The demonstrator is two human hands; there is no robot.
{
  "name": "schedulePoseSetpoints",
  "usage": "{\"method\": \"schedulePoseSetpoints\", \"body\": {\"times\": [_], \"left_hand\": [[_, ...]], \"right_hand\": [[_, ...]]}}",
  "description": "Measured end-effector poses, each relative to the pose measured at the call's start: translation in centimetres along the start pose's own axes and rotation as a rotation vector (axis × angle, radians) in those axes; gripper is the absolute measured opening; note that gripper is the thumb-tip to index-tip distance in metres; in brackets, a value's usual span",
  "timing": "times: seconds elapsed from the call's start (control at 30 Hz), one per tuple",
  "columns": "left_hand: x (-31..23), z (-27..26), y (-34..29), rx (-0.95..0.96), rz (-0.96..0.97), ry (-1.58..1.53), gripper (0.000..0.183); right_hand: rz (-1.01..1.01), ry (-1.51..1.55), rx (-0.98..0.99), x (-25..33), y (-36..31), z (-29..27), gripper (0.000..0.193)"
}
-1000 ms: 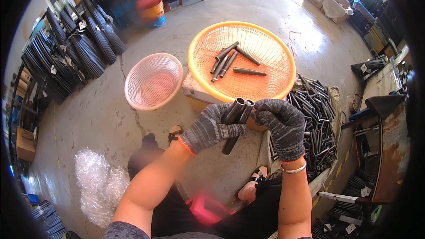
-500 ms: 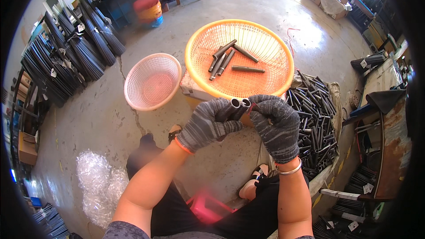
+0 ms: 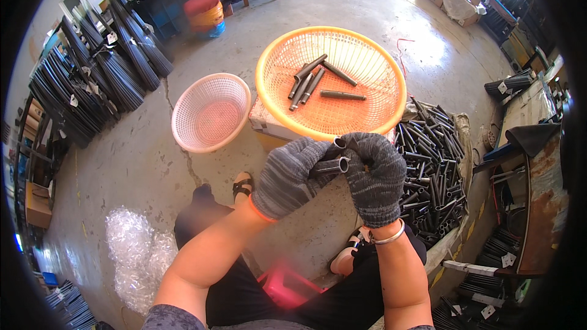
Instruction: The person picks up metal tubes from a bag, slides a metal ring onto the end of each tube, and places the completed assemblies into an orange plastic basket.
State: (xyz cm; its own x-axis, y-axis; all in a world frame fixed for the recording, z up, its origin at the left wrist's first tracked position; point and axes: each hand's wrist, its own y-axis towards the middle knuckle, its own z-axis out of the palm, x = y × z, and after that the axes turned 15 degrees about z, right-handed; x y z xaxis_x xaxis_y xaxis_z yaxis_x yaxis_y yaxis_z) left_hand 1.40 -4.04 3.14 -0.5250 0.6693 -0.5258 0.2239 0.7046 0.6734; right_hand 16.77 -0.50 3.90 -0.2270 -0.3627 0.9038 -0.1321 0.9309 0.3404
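In front of the big basket my two hands meet, both in grey and black striped knit gloves. My left hand (image 3: 288,178) is closed round short black metal tubes (image 3: 330,167), their open ends facing right; at least two show. My right hand (image 3: 374,177) presses against those ends with curled fingers, and what its fingertips pinch is hidden. Beyond my hands stands an orange plastic basket (image 3: 266,104) with several dark tubes (image 3: 314,85) lying in it. To its right a large heap of short black tubes (image 3: 437,171) lies on sheeting.
A smaller pink basket (image 3: 180,116) is left of the orange one, which rests on a box (image 3: 269,123). Clear plastic bags (image 3: 131,256) lie at lower left, a pink stool (image 3: 287,287) between my legs. Bundled long rods (image 3: 79,79) lean at far left; a bench (image 3: 544,201) stands right.
My left hand has turned, swinging the tube ends from pointing up to pointing right. The right hand has moved slightly left and in against them, and its fingers curl tighter.
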Motion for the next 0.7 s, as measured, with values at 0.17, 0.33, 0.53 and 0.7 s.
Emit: {"method": "schedulePoseSetpoints", "body": {"times": [0.17, 0.33, 0.53, 0.7], "left_hand": [[0.5, 0.5, -0.3, -0.008, 0.054, 0.102, 0.023], [1.1, 0.5, -0.5, -0.023, 0.075, 0.114, 0.025], [0.5, 0.2, -0.7, -0.05, -0.187, -0.353, 0.032], [1.3, 0.0, -1.1, 0.006, -0.337, -0.638, 0.035]], "right_hand": [[-0.009, -0.034, -0.047, -0.7, 0.0, 0.3, 0.017], [0.027, -0.017, -0.05, -0.7, 0.0, 0.6, 0.014], [0.08, -0.008, -0.023, 0.0, 0.2, 0.3, 0.009], [0.053, 0.007, -0.025, -0.9, 0.7, 0.2, 0.008]]}}
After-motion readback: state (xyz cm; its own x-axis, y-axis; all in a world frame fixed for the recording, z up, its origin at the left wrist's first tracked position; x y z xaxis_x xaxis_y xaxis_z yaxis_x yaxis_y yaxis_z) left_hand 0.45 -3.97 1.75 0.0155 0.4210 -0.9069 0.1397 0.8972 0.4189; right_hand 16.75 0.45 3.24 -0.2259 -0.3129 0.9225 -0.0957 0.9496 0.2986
